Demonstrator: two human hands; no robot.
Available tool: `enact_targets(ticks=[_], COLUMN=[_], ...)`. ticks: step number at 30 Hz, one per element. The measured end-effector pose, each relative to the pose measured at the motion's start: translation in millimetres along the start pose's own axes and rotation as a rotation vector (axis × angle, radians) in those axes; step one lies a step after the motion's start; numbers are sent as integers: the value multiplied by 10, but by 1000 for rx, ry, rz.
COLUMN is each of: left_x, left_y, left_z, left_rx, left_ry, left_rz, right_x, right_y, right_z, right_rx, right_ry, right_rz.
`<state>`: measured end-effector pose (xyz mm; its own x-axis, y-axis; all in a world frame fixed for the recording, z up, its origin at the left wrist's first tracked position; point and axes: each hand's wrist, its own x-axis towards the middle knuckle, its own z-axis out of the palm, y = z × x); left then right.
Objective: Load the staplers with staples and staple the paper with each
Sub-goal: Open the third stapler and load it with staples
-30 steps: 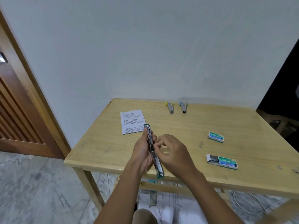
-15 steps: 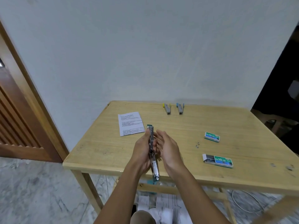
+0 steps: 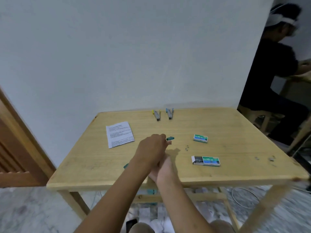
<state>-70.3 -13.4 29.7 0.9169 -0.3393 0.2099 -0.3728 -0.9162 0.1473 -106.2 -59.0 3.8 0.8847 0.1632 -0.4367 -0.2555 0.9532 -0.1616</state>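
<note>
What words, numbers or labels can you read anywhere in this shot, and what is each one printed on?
"10" on the far staple box; the rest of its label is blurred.
"10" on the near staple box; its smaller print is unreadable.
Sheet of paper: printed lines, too small to read.
Teal label under the table: some characters, too blurred to read.

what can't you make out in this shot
Head view:
- teal stapler: only its ends show; the left hand covers the rest, so loaded or not is hidden.
- right hand: its fingers are hidden under the left wrist.
- paper: print too small and blurred.
- loose staples: too small to count.
</note>
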Motion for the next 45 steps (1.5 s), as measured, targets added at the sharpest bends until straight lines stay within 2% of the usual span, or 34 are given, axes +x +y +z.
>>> enact_targets(ticks=[3, 9, 12, 15, 18, 21, 24, 27, 29, 31, 34, 38, 45], left_x=[47, 75, 66, 59, 24, -1, -18, -17, -10, -10, -2, 7, 18], left_y=[-35, -111, -158, -240, -277, -305, -332, -372, -379, -384, -385, -407, -416], left_z=[-34, -35, -60, -83, 2, 206, 399, 465, 459, 470, 490, 514, 541], left_rx=[33, -225, -579, -1017, -1455, -1693, -1911, -2124, -2144, -2123, -2119, -2124, -2131], left_ry=[-39, -17, 81, 105, -63, -159, -174, -119, -115, -134, -152, -151, -145], left_rz=[44, 30, -67, -301, -478, -535, -582, -589, -573, -569, -568, -551, -554], right_x=[83, 284, 257, 183, 94, 17, 19, 107, 176, 238, 311, 303, 31], right_y=[-13, -29, -94, -181, -311, -493, -769, -1104, -1318, -1467, -1625, -1714, -1951], right_z=[-33, -62, -32, -29, -63, -68, -80, -99, -95, -97, -129, -158, -131], right_rx=[-11, 14, 22, -90, -398, -775, -1189, -1617, -1907, -2178, -2386, -2494, -2333], right_ry=[54, 128, 175, 229, 214, 147, 173, 189, 196, 206, 186, 155, 141], right_rz=[-22, -74, -129, -227, -330, -424, -525, -678, -705, -649, -487, -457, -713])
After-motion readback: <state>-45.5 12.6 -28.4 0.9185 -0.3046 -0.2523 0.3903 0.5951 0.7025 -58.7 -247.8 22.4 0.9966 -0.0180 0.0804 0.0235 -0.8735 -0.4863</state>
